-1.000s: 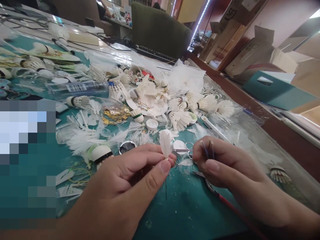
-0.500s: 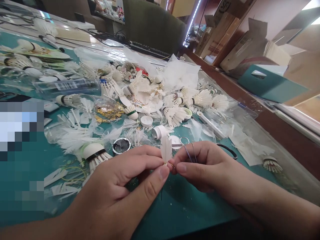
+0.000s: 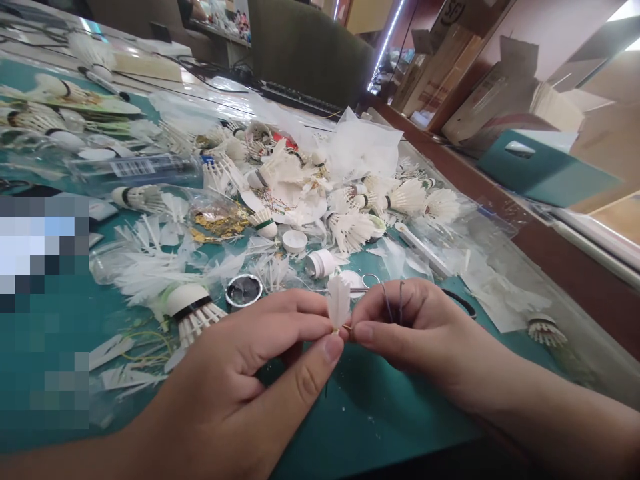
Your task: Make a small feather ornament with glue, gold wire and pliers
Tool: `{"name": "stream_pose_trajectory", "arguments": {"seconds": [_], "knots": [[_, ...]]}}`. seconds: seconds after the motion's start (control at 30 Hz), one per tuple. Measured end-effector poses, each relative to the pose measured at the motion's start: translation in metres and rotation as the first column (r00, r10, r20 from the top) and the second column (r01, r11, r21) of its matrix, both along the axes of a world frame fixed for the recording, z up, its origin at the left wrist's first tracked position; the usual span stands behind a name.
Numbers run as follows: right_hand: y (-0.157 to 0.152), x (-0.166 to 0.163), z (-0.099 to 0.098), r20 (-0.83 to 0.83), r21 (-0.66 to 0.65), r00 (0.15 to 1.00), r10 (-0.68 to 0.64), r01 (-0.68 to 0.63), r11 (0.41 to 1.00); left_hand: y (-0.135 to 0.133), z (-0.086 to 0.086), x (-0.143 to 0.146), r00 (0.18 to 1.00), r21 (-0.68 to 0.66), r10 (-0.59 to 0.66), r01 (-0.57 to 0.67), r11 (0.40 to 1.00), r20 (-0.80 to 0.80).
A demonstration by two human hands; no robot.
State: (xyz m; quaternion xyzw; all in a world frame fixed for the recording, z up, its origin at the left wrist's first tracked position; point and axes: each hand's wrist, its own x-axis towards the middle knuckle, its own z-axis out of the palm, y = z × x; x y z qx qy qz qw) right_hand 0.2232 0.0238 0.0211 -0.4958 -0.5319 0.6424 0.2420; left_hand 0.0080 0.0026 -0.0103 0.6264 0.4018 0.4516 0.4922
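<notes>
My left hand (image 3: pixel 250 373) pinches the base of a small white feather (image 3: pixel 339 300) between thumb and forefinger, holding it upright over the green mat (image 3: pixel 375 427). My right hand (image 3: pixel 415 327) meets it fingertip to fingertip at the feather's base, where a tiny gold piece (image 3: pixel 347 328) shows. Two thin dark wire ends (image 3: pixel 393 300) stick up between the right hand's fingers. Small scissors (image 3: pixel 367 283) lie on the mat just behind both hands.
A heap of shuttlecocks (image 3: pixel 350 227), loose feathers (image 3: pixel 150 267) and plastic bags (image 3: pixel 360 147) fills the table beyond the hands. A cork-headed shuttlecock (image 3: pixel 193 310), a round tin (image 3: pixel 243 290), a clear bottle (image 3: pixel 135 170) and a teal box (image 3: pixel 545 170) lie around.
My right hand moved left from beside the scissors and met my left hand at the feather's base. The feather stayed pinched in my left hand.
</notes>
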Motion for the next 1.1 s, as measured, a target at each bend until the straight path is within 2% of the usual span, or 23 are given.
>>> {"name": "stream_pose_trajectory", "arguments": {"seconds": [0.23,0.83,1.1], "knots": [[-0.002,-0.004,0.002,0.041,0.083,0.999,-0.026,0.022,0.996,0.001,0.001,-0.002,0.999,0.067,0.017,-0.015,0.998,-0.037],[-0.005,-0.008,0.007,0.149,0.207,0.988,-0.031,0.0,0.978,0.003,-0.001,-0.004,0.996,0.089,0.007,0.001,0.996,-0.085],[-0.009,-0.013,0.006,0.155,0.252,0.982,-0.104,0.062,0.966,0.005,-0.003,-0.004,0.997,0.166,-0.021,0.033,0.985,-0.071]]}}
